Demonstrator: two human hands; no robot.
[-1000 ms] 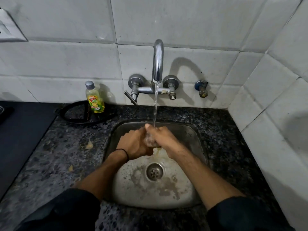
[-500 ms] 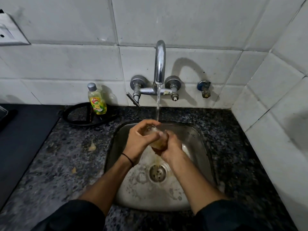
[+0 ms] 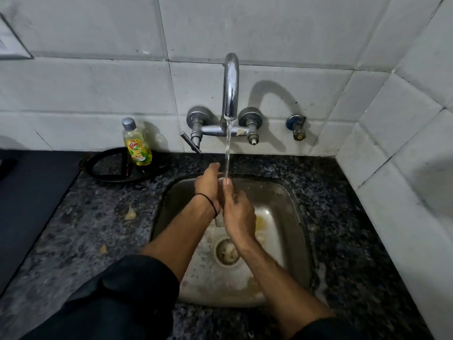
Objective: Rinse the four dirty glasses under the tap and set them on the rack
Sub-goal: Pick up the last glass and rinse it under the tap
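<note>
A clear glass (image 3: 219, 219) sits between both hands over the steel sink (image 3: 295, 217), mostly hidden; only its base and a bit of rim show. My left hand (image 3: 207, 185) grips its upper part from the left, fingers curled by the rim. My right hand (image 3: 238, 212) wraps the lower part from the right, thumb up by the rim. Water (image 3: 228, 148) runs from the chrome tap (image 3: 231, 87) straight down onto the rim. No other glasses are in view.
A yellow dish-soap bottle (image 3: 137, 143) stands on a black ring stand (image 3: 110, 171) at the back left of the dark granite counter (image 3: 93, 224). A black surface (image 3: 29, 192) lies at the far left. Yellowish residue lies by the drain (image 3: 226, 251). Tiled walls close the back and right.
The glass has come up from a tilted, low hold to more upright under the stream. My left hand moved up to the rim and my right hand slid to the lower side.
</note>
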